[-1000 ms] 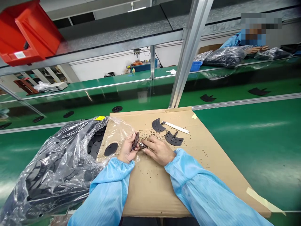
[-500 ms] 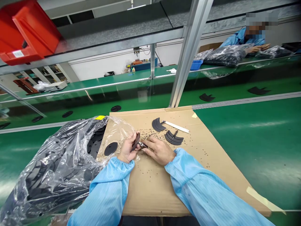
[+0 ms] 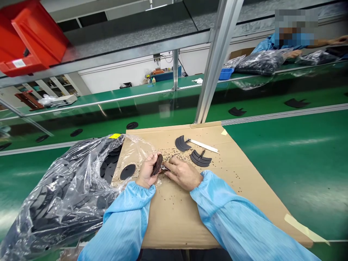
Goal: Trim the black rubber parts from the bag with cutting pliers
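Observation:
My left hand [image 3: 147,171] is closed on a dark round disc [image 3: 157,165], which stands on edge between thumb and fingers. In my right hand [image 3: 185,173] is a small metal tool that looks like nippers [image 3: 164,168]; its tip meets the disc's rim and my fingers cover most of its handles. Another dark disc [image 3: 127,172] lies flat on the cardboard [image 3: 174,224], left of my left hand. Beyond my right hand lie two dark curved plastic pieces, a nearer one [image 3: 200,159] and a farther one [image 3: 181,143]. Tiny dark bits are scattered around the hands.
A clear plastic bag [image 3: 62,195] full of dark discs slumps at left. A white strip [image 3: 203,146] lies on the cardboard. Behind, a green conveyor [image 3: 163,119] carries discs and curved pieces. A metal post [image 3: 214,65] rises there. A red bin [image 3: 35,40] sits upper left. A co-worker works far right.
The disc in my left hand has turned slightly, showing more of its face. Both hands stay in place. The co-worker's arm has reached out to the right.

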A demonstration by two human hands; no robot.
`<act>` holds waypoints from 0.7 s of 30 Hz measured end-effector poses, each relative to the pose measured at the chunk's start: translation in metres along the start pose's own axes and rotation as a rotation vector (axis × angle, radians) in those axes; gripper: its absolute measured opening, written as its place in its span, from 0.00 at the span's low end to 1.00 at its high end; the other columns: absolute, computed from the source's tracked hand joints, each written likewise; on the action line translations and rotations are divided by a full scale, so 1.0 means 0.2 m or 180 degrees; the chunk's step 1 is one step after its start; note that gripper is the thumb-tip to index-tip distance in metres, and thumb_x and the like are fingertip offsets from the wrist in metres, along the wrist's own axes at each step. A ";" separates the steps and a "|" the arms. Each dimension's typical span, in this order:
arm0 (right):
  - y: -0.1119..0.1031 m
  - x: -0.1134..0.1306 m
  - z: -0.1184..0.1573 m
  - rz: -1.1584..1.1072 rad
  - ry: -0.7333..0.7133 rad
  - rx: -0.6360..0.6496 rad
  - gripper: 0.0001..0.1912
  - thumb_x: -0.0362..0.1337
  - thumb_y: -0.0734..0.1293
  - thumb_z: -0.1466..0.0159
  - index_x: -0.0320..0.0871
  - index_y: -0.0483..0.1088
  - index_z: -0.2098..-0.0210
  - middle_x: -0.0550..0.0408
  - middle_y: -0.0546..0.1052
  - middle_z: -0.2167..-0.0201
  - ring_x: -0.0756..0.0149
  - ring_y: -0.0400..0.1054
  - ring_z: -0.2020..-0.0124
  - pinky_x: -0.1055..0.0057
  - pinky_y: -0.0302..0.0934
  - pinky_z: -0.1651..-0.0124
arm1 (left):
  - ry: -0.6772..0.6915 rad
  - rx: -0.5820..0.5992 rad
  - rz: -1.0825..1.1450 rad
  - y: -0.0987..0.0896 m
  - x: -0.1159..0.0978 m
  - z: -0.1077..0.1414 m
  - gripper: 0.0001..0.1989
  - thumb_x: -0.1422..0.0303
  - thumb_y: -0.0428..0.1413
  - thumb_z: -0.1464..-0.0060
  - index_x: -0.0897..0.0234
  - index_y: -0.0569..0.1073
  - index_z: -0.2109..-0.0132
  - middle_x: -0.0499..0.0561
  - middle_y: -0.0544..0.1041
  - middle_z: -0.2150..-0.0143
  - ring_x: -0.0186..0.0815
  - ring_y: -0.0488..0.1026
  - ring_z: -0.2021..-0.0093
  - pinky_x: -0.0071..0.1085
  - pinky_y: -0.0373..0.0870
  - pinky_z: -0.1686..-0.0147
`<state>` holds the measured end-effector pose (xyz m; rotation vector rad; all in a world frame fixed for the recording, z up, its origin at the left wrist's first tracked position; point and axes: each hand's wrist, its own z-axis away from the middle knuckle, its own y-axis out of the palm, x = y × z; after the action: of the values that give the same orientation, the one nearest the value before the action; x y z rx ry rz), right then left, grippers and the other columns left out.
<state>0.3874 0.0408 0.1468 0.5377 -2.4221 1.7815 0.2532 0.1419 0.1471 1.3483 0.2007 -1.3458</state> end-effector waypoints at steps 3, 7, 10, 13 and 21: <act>-0.02 0.01 0.00 0.0156 0.0012 0.0150 0.11 0.37 0.65 0.33 0.43 0.70 0.51 0.52 0.70 0.62 0.65 0.67 0.63 0.71 0.61 0.63 | 0.0078 -0.0031 -0.0160 0.00 0.01 0.00 0.11 0.69 0.62 0.48 0.69 0.70 0.59 0.46 0.67 0.74 0.24 0.60 0.82 0.17 0.58 0.86; -0.02 0.02 0.00 0.0275 0.0055 0.0331 0.11 0.36 0.65 0.33 0.43 0.71 0.52 0.53 0.71 0.61 0.65 0.68 0.64 0.71 0.60 0.66 | 0.0092 0.0022 -0.0261 0.01 0.01 0.00 0.12 0.69 0.63 0.49 0.70 0.70 0.60 0.47 0.68 0.74 0.26 0.62 0.81 0.19 0.58 0.86; 0.00 0.02 0.00 0.0211 0.0130 0.0251 0.11 0.36 0.65 0.32 0.44 0.71 0.51 0.53 0.71 0.61 0.66 0.68 0.66 0.71 0.61 0.67 | 0.0069 -0.0036 -0.0238 0.01 0.01 0.00 0.11 0.70 0.62 0.48 0.70 0.70 0.60 0.46 0.68 0.75 0.25 0.61 0.82 0.19 0.57 0.86; 0.04 0.00 0.01 0.0142 0.0173 -0.0028 0.12 0.37 0.63 0.32 0.43 0.70 0.49 0.51 0.71 0.59 0.64 0.69 0.63 0.71 0.63 0.64 | 0.0208 -0.0064 -0.0102 0.02 0.02 0.00 0.13 0.67 0.63 0.48 0.69 0.70 0.59 0.45 0.67 0.75 0.25 0.60 0.83 0.19 0.56 0.85; 0.10 -0.22 0.00 0.0619 -0.0102 -0.0694 0.17 0.45 0.60 0.31 0.40 0.71 0.51 0.45 0.73 0.56 0.53 0.69 0.56 0.54 0.62 0.52 | 0.0799 0.0023 0.0483 0.01 0.06 -0.07 0.28 0.65 0.71 0.61 0.69 0.69 0.54 0.53 0.74 0.61 0.33 0.72 0.66 0.26 0.69 0.70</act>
<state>0.4215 0.0570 0.1162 0.3214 -2.7285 1.5519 0.2657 0.1460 0.1347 1.5068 0.2576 -1.0508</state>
